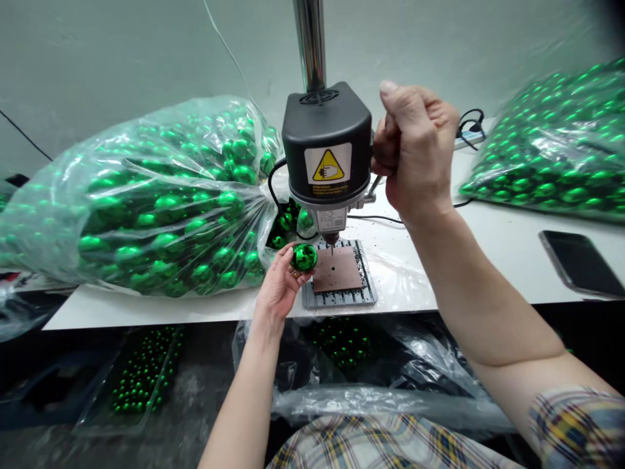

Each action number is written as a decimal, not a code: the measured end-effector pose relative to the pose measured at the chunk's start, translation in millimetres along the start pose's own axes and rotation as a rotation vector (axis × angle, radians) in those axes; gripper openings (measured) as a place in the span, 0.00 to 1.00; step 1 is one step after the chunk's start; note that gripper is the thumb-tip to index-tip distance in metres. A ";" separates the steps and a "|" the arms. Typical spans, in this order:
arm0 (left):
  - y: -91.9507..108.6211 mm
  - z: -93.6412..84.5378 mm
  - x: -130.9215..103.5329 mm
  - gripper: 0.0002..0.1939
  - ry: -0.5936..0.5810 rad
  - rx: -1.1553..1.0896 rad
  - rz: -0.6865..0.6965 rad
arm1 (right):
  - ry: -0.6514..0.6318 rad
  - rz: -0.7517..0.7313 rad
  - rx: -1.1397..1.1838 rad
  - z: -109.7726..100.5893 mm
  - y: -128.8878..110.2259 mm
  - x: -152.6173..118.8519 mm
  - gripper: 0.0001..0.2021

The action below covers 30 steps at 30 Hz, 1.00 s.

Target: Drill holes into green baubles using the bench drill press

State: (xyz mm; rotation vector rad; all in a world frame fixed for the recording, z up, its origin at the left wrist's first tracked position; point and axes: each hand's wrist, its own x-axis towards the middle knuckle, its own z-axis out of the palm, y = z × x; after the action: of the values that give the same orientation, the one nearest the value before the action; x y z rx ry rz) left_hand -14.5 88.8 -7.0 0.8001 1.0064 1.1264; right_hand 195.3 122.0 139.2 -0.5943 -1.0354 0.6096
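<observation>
One green ball is held by the left hand, its thumb and fingers closed around the near side, just left of the drill bit and by the brown board. The right hand is curled into a fist beside the drill head; whether a handle is gripped inside cannot be told. The step in hand is judged to be the positioning of the ball for drilling; careful centring under the bit, with fingertips kept clear, seems called for next. One board, one slotted base plate and one phone are counted; two bulging bags, one left and one right, are set on the white table, their balls too numerous to count.
</observation>
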 end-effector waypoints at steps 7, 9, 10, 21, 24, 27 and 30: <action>-34.7 3.0 16.5 0.21 0.027 -0.093 -0.030 | 0.005 -0.005 -0.062 1.1 -1.1 -0.3 0.32; -35.9 0.7 18.3 0.17 0.030 -0.119 -0.044 | -0.003 -0.009 -0.071 0.4 -0.6 0.1 0.32; -34.8 -0.7 18.2 0.15 0.020 -0.141 -0.066 | -0.007 -0.010 -0.070 0.0 -0.4 0.3 0.32; -23.2 -12.2 -3.6 0.18 -0.034 -0.305 -0.255 | -0.001 -0.006 -0.016 0.2 -1.7 0.4 0.30; -25.0 -11.4 -6.7 0.25 -0.097 -0.268 -0.282 | 0.006 0.001 -0.031 0.5 -1.9 -0.2 0.30; -26.6 -9.0 -8.9 0.27 -0.105 -0.188 -0.243 | 0.001 0.010 -0.015 0.5 -3.1 -1.2 0.28; -28.8 -6.1 -10.3 0.23 -0.064 -0.081 -0.132 | 0.003 0.010 0.014 0.2 -4.0 -1.7 0.27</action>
State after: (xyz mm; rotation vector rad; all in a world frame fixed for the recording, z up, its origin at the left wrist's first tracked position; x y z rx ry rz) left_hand -11.6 71.6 -32.9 0.6908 0.9409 1.0161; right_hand 195.2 118.1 141.1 -0.5879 -1.0255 0.6238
